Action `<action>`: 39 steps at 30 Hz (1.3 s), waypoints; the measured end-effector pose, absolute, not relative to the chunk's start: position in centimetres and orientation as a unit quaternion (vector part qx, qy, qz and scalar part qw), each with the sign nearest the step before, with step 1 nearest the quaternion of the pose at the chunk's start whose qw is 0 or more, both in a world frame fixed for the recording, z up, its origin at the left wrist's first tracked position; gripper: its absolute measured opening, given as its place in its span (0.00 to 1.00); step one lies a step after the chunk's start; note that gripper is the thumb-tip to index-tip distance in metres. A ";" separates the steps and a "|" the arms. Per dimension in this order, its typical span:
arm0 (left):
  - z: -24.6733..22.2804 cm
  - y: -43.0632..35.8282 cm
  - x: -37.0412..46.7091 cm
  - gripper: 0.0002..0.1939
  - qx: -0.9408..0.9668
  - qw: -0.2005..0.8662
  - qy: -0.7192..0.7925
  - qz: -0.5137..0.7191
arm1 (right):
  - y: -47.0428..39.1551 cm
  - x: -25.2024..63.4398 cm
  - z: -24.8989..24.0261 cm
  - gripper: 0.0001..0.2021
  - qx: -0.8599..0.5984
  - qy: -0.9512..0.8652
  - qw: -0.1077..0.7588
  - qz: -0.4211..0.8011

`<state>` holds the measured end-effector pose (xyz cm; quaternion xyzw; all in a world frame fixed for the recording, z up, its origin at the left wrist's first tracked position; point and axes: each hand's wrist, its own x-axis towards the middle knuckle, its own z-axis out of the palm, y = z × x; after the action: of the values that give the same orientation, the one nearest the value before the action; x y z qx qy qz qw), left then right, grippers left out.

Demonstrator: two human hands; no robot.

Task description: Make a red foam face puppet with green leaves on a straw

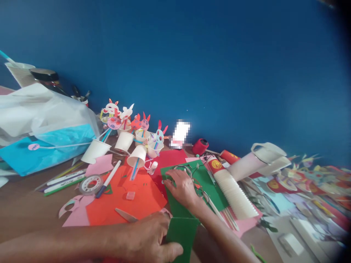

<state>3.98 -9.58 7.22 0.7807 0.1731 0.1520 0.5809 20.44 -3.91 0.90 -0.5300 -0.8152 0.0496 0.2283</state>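
Note:
A folded strip of green paper (181,233) hangs toward me at the bottom centre. My left hand (152,235) grips its left side, with the thumb across the front. Scissor blades (126,215) poke out from behind that hand; the handles are hidden, and I cannot tell whether the hand touches them. My right hand (182,186) lies over the upper part of the green paper, its fingers stretched out and thumb apart. Beside the right wrist, glasses or thin wire loops (203,193) rest on a green sheet (219,199). Orange paper (148,193) lies left of the hands.
Upturned and tilted paper cups (95,151) with animal masks (159,137) on straws stand at the back left. Markers (65,182) and a tape roll (91,184) lie nearer. A stack of cups (236,193) and a white jug (246,164) are right. A blue wall (219,73) closes the back.

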 end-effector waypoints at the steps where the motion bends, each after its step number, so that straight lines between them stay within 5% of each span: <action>1: 7.1 -9.6 4.0 0.09 0.782 0.581 0.172 0.149 | -4.5 20.8 0.7 0.11 -0.528 -0.821 0.213 0.036; 10: 6.5 -9.9 4.1 0.09 0.778 0.586 0.188 0.128 | -5.5 20.9 -0.8 0.18 -0.534 -0.835 0.127 -0.018; 23: 6.2 -9.6 3.8 0.05 0.768 0.593 0.208 0.127 | -1.6 19.3 -1.2 0.15 -0.563 -0.813 0.139 -0.061; 32: 4.1 -7.5 4.7 0.11 0.553 0.689 0.347 0.314 | -3.5 21.5 0.2 0.11 -0.539 -0.801 0.261 0.003; 39: 3.2 -5.8 5.1 0.19 0.458 0.667 0.434 0.397 | -6.3 22.4 -1.2 0.16 -0.556 -0.612 0.476 0.300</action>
<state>5.05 -5.76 3.16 0.4584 0.4336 0.3968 0.6666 22.44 -6.33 -1.19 -0.5558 -0.6123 0.2997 0.4757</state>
